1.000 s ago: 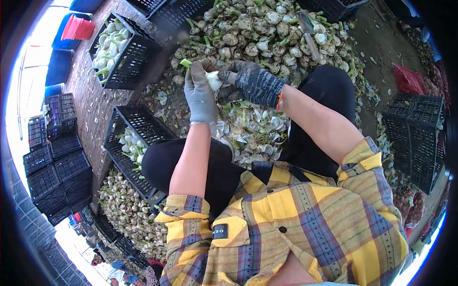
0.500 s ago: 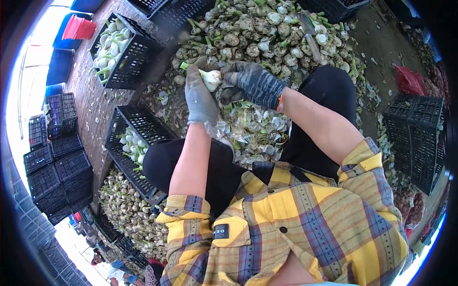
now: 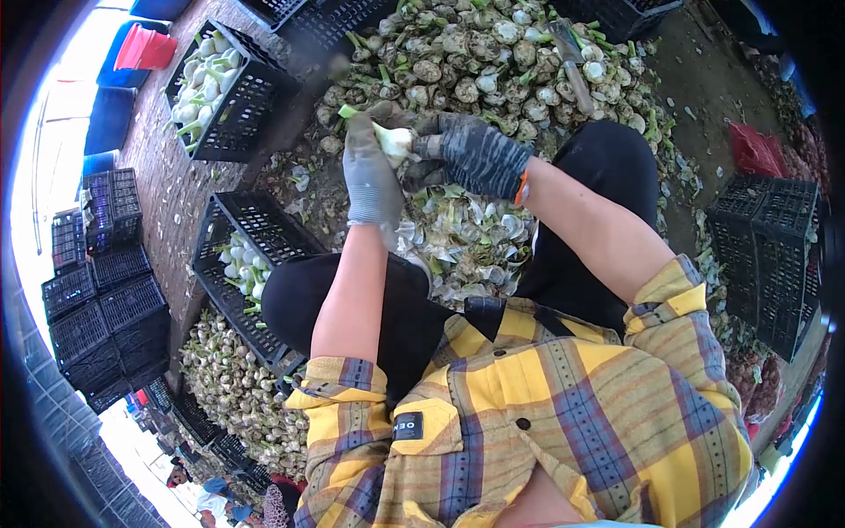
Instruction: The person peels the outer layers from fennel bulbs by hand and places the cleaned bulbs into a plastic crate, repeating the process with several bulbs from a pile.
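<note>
My left hand (image 3: 371, 169), in a grey work glove, is closed around a white garlic bulb (image 3: 394, 143) with a short green stem that sticks out past the thumb. The fingers of my right hand (image 3: 466, 154), in a dark striped glove, are closed at the bulb's root end and touch it. Part of the bulb is hidden by both gloves. Beneath the hands, between my knees, lie loose peeled skins (image 3: 471, 242). Just beyond them rises a heap of soiled, unpeeled garlic bulbs (image 3: 466, 70).
At left stand a black crate (image 3: 238, 110) and a tilted black crate (image 3: 264, 220), both holding clean white bulbs. More bulbs (image 3: 242, 387) are piled at lower left. Stacked black crates (image 3: 110, 326) and a red bucket (image 3: 145, 48) are farther left. Another crate stack (image 3: 764, 255) stands at right.
Both hands have shifted slightly, and the bulb has moved a little right with its root end turned more toward my right fingers. The left hand keeps its hold on it.
</note>
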A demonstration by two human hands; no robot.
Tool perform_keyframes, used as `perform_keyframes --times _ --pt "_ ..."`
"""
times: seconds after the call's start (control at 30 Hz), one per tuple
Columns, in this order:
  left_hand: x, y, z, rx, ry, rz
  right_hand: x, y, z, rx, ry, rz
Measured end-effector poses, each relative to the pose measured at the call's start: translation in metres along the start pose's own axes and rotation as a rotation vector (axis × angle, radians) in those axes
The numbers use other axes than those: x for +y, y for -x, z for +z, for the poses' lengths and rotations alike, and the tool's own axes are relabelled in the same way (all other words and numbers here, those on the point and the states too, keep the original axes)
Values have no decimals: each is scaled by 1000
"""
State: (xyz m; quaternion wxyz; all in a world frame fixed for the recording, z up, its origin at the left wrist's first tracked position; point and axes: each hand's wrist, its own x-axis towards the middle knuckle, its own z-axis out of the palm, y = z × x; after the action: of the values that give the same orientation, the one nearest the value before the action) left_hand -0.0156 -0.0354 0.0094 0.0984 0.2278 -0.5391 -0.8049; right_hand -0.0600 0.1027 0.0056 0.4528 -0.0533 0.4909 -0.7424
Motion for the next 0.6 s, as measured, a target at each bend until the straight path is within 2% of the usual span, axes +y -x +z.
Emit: perform_keyframes --times 0.13,0.23,0.37,0.4,0.47,0.6 --pt "-1 -5 -5 10 181 -115 -9 4 3 29 129 39" --pt "4 -5 -6 30 191 -122 -2 -2 0 186 739 -251" --pt "4 -3 -6 48 266 -174 -7 4 6 183 775 -748" --pt "4 -3 -5 25 264 -180 -13 8 11 146 749 -739" --pt "5 -2 -4 -23 258 -193 -17 10 10 141 949 -705" --pt "4 -4 -8 42 248 -181 -19 17 11 69 1153 -729"
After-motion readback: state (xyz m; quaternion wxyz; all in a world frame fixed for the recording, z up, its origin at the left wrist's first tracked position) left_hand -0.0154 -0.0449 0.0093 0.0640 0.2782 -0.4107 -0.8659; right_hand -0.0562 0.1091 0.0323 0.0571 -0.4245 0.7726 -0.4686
